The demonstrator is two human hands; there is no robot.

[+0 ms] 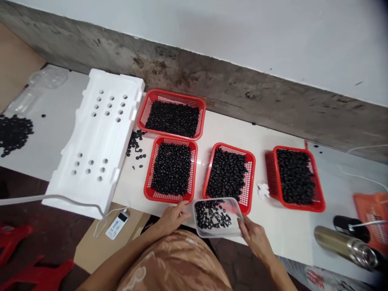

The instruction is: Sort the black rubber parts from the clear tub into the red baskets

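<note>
A clear plastic tub with several small black rings in it sits at the near edge of the white table. My right hand grips its right corner, fingers closed on the rim. My left hand rests at the table edge just left of the tub, fingers stretched toward the near red basket, holding nothing I can see. Several red baskets full of black rings stand beyond: one further back, one in the middle, one to the right.
A white foam block with holes lies at the left, loose black rings beside it. A pile of rings lies far left. A steel flask, an orange basket, a small white device with a cable, and crumpled paper are nearby.
</note>
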